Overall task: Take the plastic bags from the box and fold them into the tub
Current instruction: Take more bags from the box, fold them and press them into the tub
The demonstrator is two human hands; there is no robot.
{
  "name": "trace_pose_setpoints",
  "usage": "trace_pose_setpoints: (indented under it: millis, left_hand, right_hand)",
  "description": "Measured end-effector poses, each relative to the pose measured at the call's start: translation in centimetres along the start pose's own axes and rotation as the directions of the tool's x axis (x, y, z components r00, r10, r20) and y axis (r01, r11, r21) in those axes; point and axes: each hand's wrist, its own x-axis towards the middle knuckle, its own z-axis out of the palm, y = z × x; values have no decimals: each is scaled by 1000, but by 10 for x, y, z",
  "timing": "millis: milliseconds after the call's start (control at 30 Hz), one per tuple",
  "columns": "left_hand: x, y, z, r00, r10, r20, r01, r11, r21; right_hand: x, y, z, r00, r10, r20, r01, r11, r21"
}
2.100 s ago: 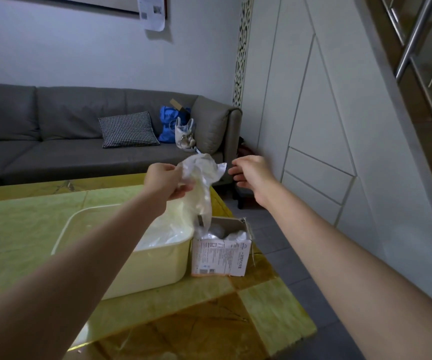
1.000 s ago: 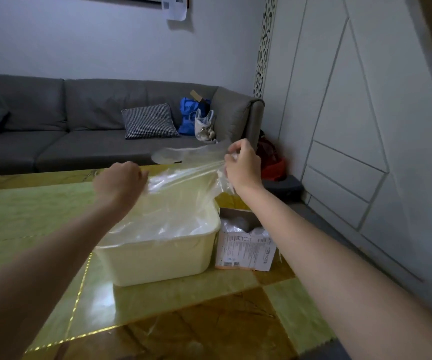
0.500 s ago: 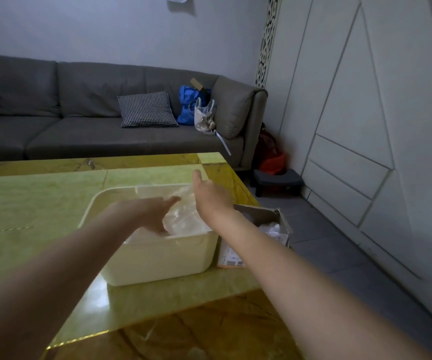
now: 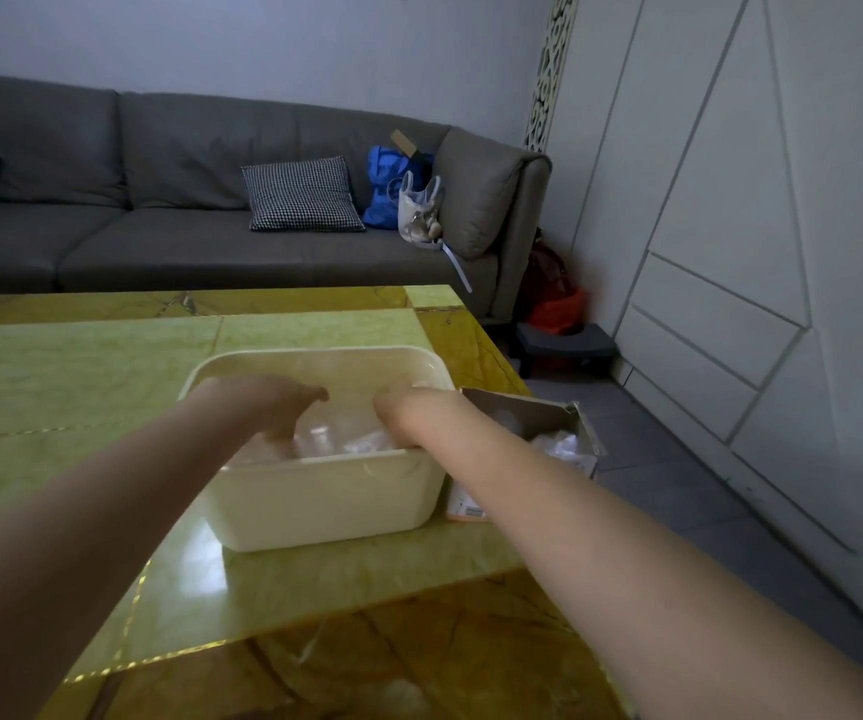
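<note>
Both hands are down inside the tub (image 4: 325, 498), which sits on the green table (image 4: 81, 387) directly ahead of the person. The left hand (image 4: 273, 405) and the right hand (image 4: 411, 415) lie side by side over a clear plastic bag (image 4: 338, 440) gathered low in the tub, against its near wall. The fingers of each dip behind the rim and into the plastic, so it cannot be told whether they are pinching the bag, pressing it flat or simply resting on it.

The bag shows only as a crumpled, glossy patch between the two wrists. Its long axis seems to run left to right, along the tub's own longer side, though the folds are too blurred to say which end is the mouth.

The box (image 4: 543, 426) stands just beside the tub's right wall, touching or nearly so, its open top facing up with more white plastic bags (image 4: 559, 443) bunched inside. It lies to the right of the right forearm, so the right hand is much the nearer one for the next reach; the left would have to cross the tub. Judging by the bunch left in the box, the task is partway through.
</note>
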Motion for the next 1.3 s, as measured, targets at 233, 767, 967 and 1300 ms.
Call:
trace_pose_setpoints:
  millis: [233,767,967,1300]
  left_hand:
    - [-23,26,-33,792,123,-598,-170,985,-23]
    - [-35,123,-27,763,498,-411,-407,865,292]
    - [-33,130,-30,782,487,-390,-368,865,342]
    - [-33,137,-30,806,494,-326,-393,859,329]
  right_hand:
    - [-53,32,-37,904,73,-421,96,926,366]
    - [-73,94,24,955,270,-123,-164,825,541]
    - [-78,112,24,948,299,-109,-123,661,740]
    - [-73,120,22,827,478,-295,-123,666,736]
